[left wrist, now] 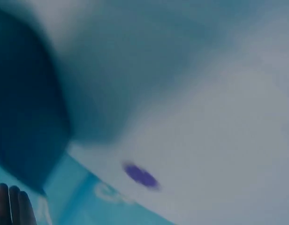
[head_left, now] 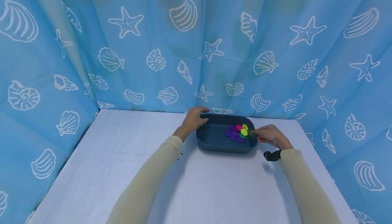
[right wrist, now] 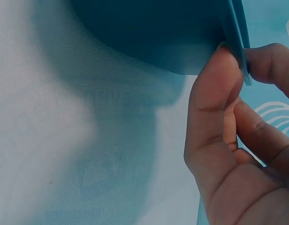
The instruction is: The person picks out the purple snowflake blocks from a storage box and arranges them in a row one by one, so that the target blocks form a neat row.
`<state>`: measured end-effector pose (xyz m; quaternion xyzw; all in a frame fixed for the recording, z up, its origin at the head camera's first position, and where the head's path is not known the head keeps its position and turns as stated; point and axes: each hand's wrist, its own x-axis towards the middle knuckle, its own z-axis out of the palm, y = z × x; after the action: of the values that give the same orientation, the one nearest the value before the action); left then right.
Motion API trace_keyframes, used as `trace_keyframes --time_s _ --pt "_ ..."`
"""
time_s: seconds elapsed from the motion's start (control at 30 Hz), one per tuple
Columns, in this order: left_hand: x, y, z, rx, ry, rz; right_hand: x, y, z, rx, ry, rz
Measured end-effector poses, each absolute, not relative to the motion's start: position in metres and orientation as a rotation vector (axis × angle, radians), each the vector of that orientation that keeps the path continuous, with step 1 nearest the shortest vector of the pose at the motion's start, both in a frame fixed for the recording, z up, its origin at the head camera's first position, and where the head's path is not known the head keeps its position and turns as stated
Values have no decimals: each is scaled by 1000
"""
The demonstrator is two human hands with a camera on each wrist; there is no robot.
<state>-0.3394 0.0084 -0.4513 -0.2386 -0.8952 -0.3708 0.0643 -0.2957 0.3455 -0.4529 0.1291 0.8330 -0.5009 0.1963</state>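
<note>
A dark blue-grey tray [head_left: 225,148] stands near the back of the white table. Inside, toward its right end, lies a cluster of small flower-shaped plastic pieces [head_left: 234,133] in purple, pink, yellow and green. My left hand [head_left: 193,120] is at the back left corner, its thumb over the rim; in the left wrist view its straight fingers [left wrist: 13,204] show beside the tray's blurred dark side [left wrist: 22,98]. My right hand [head_left: 271,135] pinches the tray's right rim between thumb and fingers, as the right wrist view shows close up. One purple piece [left wrist: 140,176] lies outside on the table.
White cloth covers the table [head_left: 214,186]. A blue curtain [head_left: 190,47] with white shells and starfish hangs close behind the tray and along both sides. A dark wrist strap [head_left: 272,155] sits at my right sleeve.
</note>
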Motion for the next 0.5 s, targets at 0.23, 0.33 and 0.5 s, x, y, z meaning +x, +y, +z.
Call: trace_keyframes --time_s 0.23,0.33,0.5 --pt "-332 63 -464 -765 -2866 -1131 -296 346 -453 364 2330 -1417" --pt "-328 78 -469 -768 -2906 -1151 -295 346 -454 355 2327 -1427" --pt "-324 95 -479 -832 -2936 -1137 -295 349 -453 353 2332 -1418"
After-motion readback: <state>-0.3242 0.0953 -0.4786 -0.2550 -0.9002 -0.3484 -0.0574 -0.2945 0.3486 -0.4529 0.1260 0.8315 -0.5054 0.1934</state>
